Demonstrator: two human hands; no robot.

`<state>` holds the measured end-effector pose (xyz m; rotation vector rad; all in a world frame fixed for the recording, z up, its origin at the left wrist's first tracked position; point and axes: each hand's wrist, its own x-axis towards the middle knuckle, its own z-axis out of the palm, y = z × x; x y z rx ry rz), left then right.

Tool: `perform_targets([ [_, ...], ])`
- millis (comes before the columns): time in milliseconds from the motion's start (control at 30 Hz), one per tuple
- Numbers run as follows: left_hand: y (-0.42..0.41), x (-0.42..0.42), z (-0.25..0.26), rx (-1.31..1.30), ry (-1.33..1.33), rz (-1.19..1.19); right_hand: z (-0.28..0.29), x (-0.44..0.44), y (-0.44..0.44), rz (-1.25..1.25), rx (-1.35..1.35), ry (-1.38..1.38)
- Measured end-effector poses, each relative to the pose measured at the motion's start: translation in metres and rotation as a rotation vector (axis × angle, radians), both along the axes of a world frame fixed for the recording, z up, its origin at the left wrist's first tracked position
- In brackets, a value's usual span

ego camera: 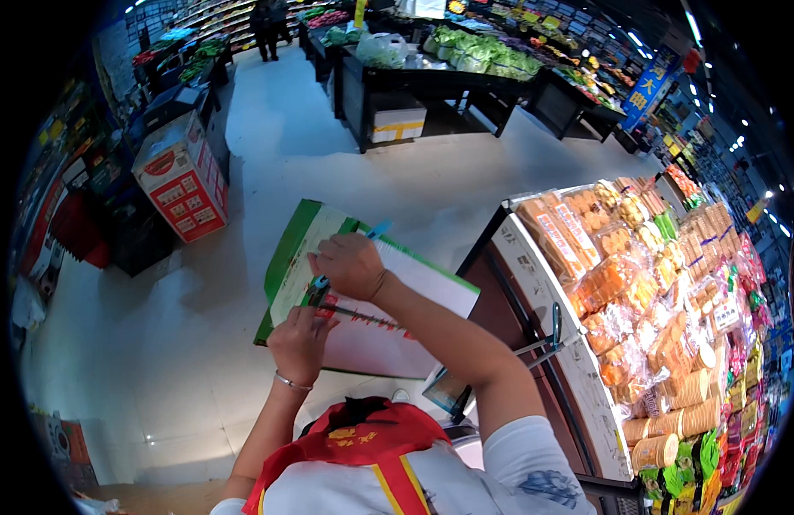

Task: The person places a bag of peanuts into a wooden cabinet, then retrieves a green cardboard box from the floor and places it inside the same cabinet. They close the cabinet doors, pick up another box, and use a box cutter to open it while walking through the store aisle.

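Observation:
A white carton (397, 270) with green edges and red printing lies tilted before me. My right hand (350, 265) is closed in a fist over its top, around a slim light-blue thing (379, 229) that sticks out at both sides of the fist. Whether this is a knife or a strap cannot be made out. My left hand (301, 342) rests nearer to me on the same carton, fingers bent at a dark slit or strip (345, 313). Its fingertips are partly hidden, so its hold is unclear. Near that hand, a small dark piece shows below the blue end.
Packaged baked goods (628, 277) fill a slanted display stand (551, 283) close on my right, with a metal bracket (556, 328) at its side. A red-and-white box (187, 187) stands at left. Ahead is a vegetable stand (435, 77); a person (265, 29) is far off.

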<state>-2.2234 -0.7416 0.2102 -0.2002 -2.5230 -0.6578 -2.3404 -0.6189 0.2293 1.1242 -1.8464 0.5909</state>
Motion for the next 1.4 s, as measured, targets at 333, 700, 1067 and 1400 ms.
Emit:
perform_targets([
  [333, -0.008, -0.004, -0.021, 0.346, 0.047, -0.049, -0.018, 0.008, -0.01, -0.212, 0.016, -0.415],
  [700, -0.073, 0.034, -0.026, 0.66, -0.012, 0.034, -0.026, 0.101, 0.045, -0.129, 0.019, -1.001],
  [1067, -0.069, 0.05, -0.005, 0.58, 0.108, 0.038, -0.03, 0.12, 0.004, -0.185, 0.232, -0.622],
  [1400, -0.075, 0.057, 0.0, 0.606, 0.102, 0.045, -0.036, 0.124, 0.015, -0.173, 0.097, -0.623],
])
